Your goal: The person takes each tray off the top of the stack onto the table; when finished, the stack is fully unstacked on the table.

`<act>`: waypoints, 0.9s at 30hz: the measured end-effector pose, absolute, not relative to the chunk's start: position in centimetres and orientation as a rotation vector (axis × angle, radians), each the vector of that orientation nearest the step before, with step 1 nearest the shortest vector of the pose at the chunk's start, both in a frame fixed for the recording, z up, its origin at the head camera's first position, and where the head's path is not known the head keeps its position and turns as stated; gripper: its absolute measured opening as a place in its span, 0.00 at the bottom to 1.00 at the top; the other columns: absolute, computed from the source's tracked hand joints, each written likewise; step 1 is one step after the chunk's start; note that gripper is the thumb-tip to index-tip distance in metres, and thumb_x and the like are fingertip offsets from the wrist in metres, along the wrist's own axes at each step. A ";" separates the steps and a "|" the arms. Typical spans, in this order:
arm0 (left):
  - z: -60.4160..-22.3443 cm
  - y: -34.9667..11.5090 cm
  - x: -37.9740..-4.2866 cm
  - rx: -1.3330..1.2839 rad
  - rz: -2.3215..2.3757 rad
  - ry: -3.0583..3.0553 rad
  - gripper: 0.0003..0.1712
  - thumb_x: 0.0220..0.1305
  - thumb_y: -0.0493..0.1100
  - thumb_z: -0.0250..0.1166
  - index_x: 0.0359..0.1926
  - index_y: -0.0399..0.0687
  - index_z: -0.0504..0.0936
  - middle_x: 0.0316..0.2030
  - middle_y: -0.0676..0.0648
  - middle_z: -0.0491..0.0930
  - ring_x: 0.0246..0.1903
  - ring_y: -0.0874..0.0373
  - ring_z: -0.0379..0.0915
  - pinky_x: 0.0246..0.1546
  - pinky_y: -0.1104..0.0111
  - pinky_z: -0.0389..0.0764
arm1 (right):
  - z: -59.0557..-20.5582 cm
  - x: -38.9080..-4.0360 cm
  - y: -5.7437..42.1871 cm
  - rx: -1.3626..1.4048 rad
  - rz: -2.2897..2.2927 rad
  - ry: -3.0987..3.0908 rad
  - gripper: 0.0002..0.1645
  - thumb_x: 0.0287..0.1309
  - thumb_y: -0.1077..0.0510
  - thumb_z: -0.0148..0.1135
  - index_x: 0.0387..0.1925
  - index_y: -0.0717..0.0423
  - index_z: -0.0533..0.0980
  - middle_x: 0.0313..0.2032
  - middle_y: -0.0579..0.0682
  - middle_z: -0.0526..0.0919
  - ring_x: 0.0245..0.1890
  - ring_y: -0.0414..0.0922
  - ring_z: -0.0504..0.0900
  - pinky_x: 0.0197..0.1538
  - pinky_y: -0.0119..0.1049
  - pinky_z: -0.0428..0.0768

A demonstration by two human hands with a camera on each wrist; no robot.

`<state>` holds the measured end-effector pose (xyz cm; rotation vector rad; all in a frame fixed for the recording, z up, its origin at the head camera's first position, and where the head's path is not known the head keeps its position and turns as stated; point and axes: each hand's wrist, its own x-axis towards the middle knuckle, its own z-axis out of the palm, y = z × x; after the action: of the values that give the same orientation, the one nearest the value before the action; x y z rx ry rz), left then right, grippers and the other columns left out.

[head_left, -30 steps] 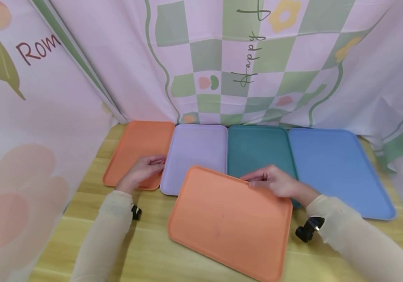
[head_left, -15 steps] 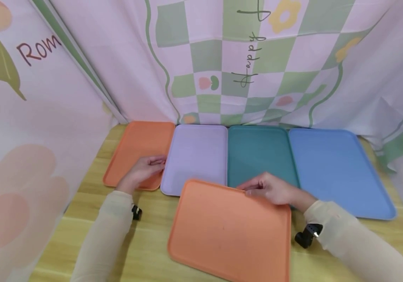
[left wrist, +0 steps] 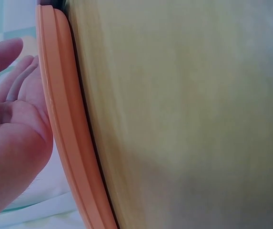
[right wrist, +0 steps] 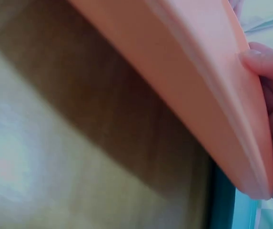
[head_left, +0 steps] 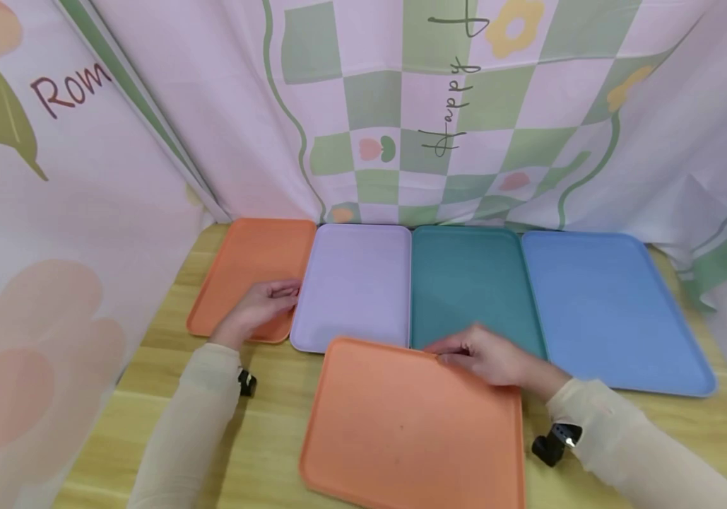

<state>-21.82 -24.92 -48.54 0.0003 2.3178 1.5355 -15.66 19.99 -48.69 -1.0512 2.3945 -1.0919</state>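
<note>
In the head view my right hand grips the far edge of an orange tray, thumb on top. The right wrist view has this tray tilted above the wood, its shadow beneath; part of its near edge is cut off in the head view. My left hand rests on a second orange tray at the far left, fingers relaxed and fingertips beside the edge of a lilac tray. From the left wrist, that orange tray's rim runs past the palm.
A teal tray and a blue tray continue the row to the right along the back of the wooden table. A patterned curtain hangs directly behind the trays. Each wrist carries a small black camera.
My right hand has moved toward me with the orange tray, which has also turned a little straighter. More of the teal and lilac trays shows. The left hand has stayed put.
</note>
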 end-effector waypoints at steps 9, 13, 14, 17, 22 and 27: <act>-48.7 -24.9 -21.9 0.026 1.546 2.304 0.31 0.79 0.37 0.63 0.77 0.31 0.70 0.76 0.33 0.71 0.77 0.41 0.68 0.63 0.75 0.80 | -49.3 -14.3 19.4 -1.302 -0.994 2.564 0.21 0.68 0.70 0.69 0.57 0.52 0.89 0.51 0.51 0.94 0.49 0.43 0.93 0.43 0.29 0.89; -48.7 -25.0 -22.0 0.026 1.557 2.292 0.32 0.79 0.37 0.63 0.77 0.30 0.69 0.76 0.33 0.70 0.77 0.41 0.67 0.61 0.78 0.80 | -49.7 -13.7 19.3 -1.323 -1.002 2.615 0.21 0.67 0.69 0.70 0.57 0.51 0.89 0.50 0.51 0.94 0.44 0.40 0.93 0.39 0.25 0.86; -48.7 -25.0 -22.0 0.026 1.561 2.290 0.32 0.79 0.36 0.63 0.77 0.30 0.69 0.76 0.32 0.70 0.77 0.40 0.67 0.60 0.78 0.80 | -49.8 -13.6 19.2 -1.325 -1.004 2.629 0.21 0.67 0.69 0.70 0.57 0.50 0.89 0.50 0.50 0.94 0.44 0.39 0.93 0.38 0.24 0.86; -48.7 -25.0 -22.0 0.023 1.573 2.287 0.32 0.78 0.36 0.63 0.77 0.30 0.70 0.76 0.32 0.71 0.77 0.41 0.67 0.59 0.79 0.79 | -50.2 -13.2 19.0 -1.357 -1.011 2.685 0.21 0.65 0.70 0.72 0.56 0.51 0.90 0.48 0.50 0.95 0.43 0.41 0.94 0.39 0.25 0.87; -48.5 -24.8 -21.8 0.017 1.571 2.301 0.31 0.77 0.36 0.64 0.77 0.31 0.71 0.75 0.34 0.72 0.76 0.42 0.69 0.60 0.79 0.79 | -51.1 -12.4 18.7 -1.472 -1.058 2.769 0.25 0.57 0.75 0.75 0.54 0.55 0.90 0.47 0.50 0.95 0.42 0.46 0.95 0.42 0.27 0.89; -48.7 -24.8 -21.9 0.026 1.565 2.311 0.32 0.77 0.36 0.65 0.77 0.31 0.71 0.75 0.33 0.72 0.77 0.42 0.69 0.60 0.79 0.79 | -51.2 -11.9 18.4 -1.405 -1.004 2.827 0.24 0.59 0.73 0.75 0.56 0.54 0.89 0.48 0.50 0.95 0.45 0.47 0.95 0.44 0.34 0.92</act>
<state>-21.90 -24.79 -48.74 0.0256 2.3112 1.5645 -11.87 18.43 -51.23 -1.4048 2.8267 -1.0041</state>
